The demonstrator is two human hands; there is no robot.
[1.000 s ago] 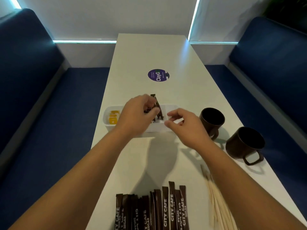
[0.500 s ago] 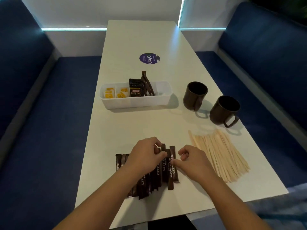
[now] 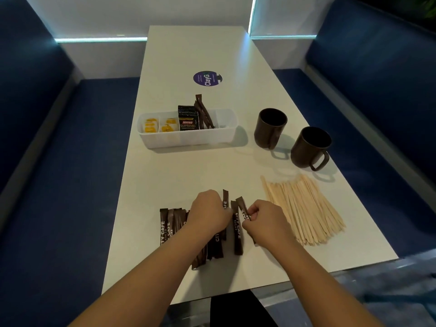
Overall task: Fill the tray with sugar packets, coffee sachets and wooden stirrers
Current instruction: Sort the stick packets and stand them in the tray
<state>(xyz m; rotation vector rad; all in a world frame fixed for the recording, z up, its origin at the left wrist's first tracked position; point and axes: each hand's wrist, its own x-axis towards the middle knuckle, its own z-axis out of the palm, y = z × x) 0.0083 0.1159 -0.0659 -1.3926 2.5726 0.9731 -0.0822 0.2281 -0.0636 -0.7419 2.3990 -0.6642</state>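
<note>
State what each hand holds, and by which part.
Right hand pinches one brown stick packet near its middle. Left hand grips another packet, below its top end.

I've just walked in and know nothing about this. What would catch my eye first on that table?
Probably the two hands at the near edge: the left hand and right hand are picking dark City Cafe sticks from a fanned row. To their right lies a pale heap of wooden stirrers. Farther back stands a white tray holding yellow packets and dark sachets, with two brown mugs to its right.
</note>
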